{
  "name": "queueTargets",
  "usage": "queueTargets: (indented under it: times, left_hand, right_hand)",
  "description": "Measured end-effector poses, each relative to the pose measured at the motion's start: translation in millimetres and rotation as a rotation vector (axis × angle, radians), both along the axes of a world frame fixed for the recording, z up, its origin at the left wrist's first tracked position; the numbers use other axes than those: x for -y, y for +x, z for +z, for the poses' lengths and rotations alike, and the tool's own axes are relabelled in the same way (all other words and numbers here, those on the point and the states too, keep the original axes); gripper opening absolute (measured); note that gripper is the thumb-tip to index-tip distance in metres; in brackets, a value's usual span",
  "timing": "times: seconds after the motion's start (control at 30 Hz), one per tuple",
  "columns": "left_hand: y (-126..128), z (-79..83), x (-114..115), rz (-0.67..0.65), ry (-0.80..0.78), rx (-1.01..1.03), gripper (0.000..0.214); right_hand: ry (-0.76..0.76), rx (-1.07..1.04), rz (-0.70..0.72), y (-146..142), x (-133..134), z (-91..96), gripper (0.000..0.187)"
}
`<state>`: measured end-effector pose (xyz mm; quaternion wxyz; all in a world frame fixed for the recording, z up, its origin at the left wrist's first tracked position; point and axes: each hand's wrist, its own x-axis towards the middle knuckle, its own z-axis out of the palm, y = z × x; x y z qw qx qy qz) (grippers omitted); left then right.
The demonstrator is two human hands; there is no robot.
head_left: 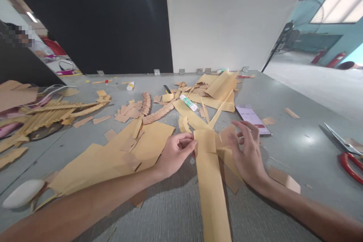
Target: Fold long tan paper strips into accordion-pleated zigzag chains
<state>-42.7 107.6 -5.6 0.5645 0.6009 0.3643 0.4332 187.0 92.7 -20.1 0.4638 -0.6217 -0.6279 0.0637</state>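
We have the left hand point(177, 151) curled up tight, thumb and fingertips pinching the left edge of the paper strip point(211, 189) right at its folded end. The strip lies flat on the table point(297, 94) and runs from between the two hands straight back towards us, passing between the forearms.

The right hand point(245, 153) is just beside that fold on the other side. Its fingers are loosely spread and its fingertips are down on a paper scrap point(227, 136) that touches the strip. We can't tell whether it grips the scrap or only presses on it.

Just left of the left hand, a big paper sheet point(113, 159) lies spread out beneath the forearm. Just beyond the right hand's fingertips sits a phone point(253, 120) with its screen lit. Farther out, beyond both hands, we spot a glue stick point(188, 103) lying on its side among loose cuttings, and behind it a heap of paper point(219, 87).

Well off to the right of the right hand lie scissors point(350, 159) with red handles. Close by the right wrist rests a small offcut point(285, 179). Far to the left of the left arm we see a bundle of strips point(48, 115), and nearer to us a white oval object point(22, 193), too blurred to name.
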Motion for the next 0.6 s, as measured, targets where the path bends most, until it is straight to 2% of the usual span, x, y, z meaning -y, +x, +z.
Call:
queueTargets:
  times: [0.07,0.1,0.17,0.23,0.43,0.6]
  left_hand:
    - [-0.1,-0.4,0.7,0.001,0.002,0.000,0.021]
    - [-0.1,-0.4,1.0,-0.007,0.006,0.000,0.022]
    - [-0.1,-0.3,1.4,-0.031,0.015,0.003,0.024]
    - [-0.1,-0.7,1.2,-0.062,0.009,0.009,0.027]
    - [-1.6,-5.4,-4.0,-0.302,-0.077,-0.110,0.037]
    - [-2.1,-7.5,-8.5,-0.331,-0.087,-0.065,0.035]
  right_hand:
    - [0.039,0.093,0.087,-2.0,5.8,4.3,0.032]
    - [0.009,0.098,0.170,-2.9,8.3,6.3,0.029]
    - [-0.153,0.034,0.377,-4.2,11.2,9.1,0.024]
    - [-0.330,-0.075,0.537,-4.9,11.4,10.1,0.030]
    - [-0.510,-0.341,0.581,-5.2,6.5,6.9,0.038]
    - [-0.579,-0.408,0.604,-4.8,5.1,5.8,0.038]
